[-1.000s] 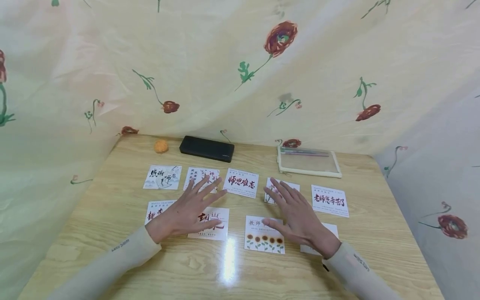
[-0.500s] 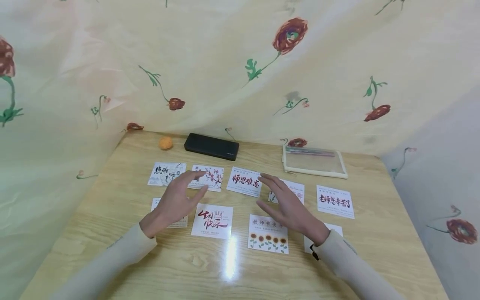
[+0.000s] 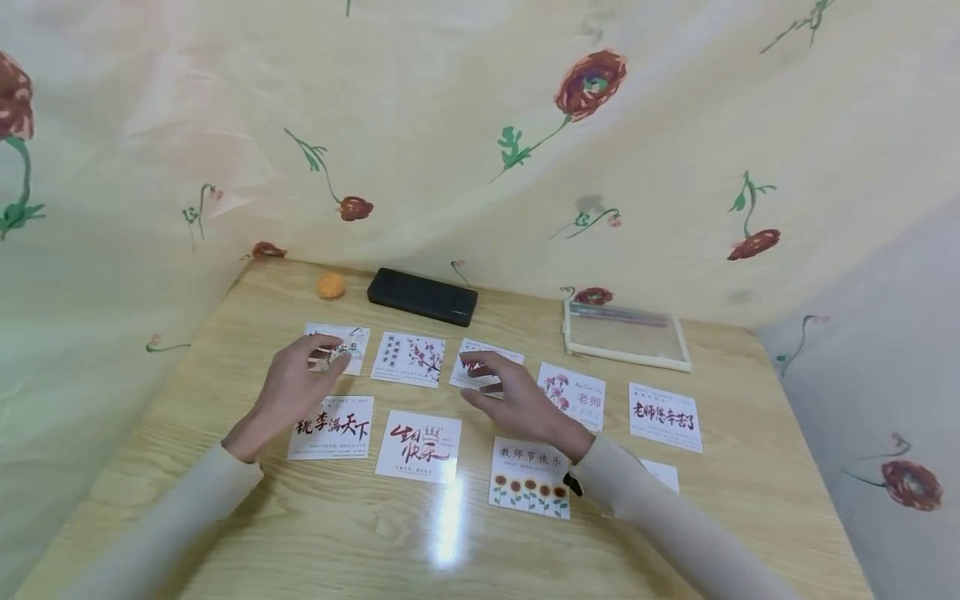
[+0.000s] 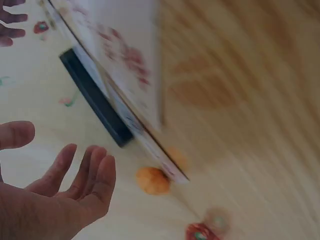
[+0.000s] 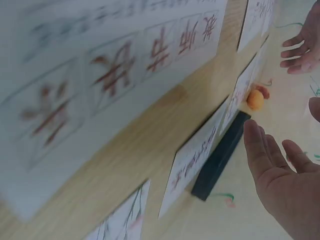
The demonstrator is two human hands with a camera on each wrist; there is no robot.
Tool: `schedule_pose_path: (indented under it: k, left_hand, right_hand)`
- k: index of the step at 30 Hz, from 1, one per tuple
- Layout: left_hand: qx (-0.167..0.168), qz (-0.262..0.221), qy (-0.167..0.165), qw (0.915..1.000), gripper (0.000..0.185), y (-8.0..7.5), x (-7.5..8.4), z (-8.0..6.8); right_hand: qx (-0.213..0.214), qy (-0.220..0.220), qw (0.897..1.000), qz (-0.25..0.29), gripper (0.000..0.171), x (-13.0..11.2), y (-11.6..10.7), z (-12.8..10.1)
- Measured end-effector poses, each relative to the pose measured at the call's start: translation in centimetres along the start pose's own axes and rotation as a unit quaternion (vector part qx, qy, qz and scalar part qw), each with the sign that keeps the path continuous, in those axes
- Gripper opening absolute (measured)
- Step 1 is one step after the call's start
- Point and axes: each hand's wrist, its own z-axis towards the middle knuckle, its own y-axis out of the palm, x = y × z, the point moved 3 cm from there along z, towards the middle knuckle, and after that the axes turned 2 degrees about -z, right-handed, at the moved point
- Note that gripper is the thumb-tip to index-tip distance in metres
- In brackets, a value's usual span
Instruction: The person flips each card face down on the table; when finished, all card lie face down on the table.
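While the sunflower card (image 3: 529,487) lies nearest you on the tabletop (image 3: 225,525), your right hand (image 3: 517,404) reaches just beyond it, grip loosely spread over the red-lettered card (image 3: 471,375). Further left of the sunflower card, your left hand (image 3: 292,387) hovers with relaxed, open fingers over the far-left card (image 3: 352,342). Beyond lie the black case (image 3: 422,297) and the orange ball (image 3: 330,286).
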Motion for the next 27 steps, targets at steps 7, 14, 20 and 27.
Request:
schedule_pose_path:
  k: [7, 14, 20, 27]
  left_hand:
    - [-0.034, 0.037, -0.073, 0.9961, 0.055, -1.6, -2.1, 0.5]
    - [-0.087, 0.035, -0.143, 0.9852, 0.072, -2.3, -3.2, 1.1]
    - [-0.107, 0.021, -0.164, 0.9804, 0.073, -2.8, -3.5, 1.5]
    - [-0.110, 0.000, -0.175, 0.9785, 0.070, -3.3, -3.7, 1.8]
  right_hand:
    - [-0.035, 0.040, 0.996, 0.065, 0.049, -0.5, 2.6, 2.4]
    - [-0.063, 0.071, 0.985, 0.143, 0.053, -2.0, 4.9, 5.1]
    - [-0.068, 0.094, 0.969, 0.220, 0.059, -3.4, 6.8, 7.7]
    - [-0.043, 0.141, 0.946, 0.287, 0.062, -4.0, 8.5, 10.3]
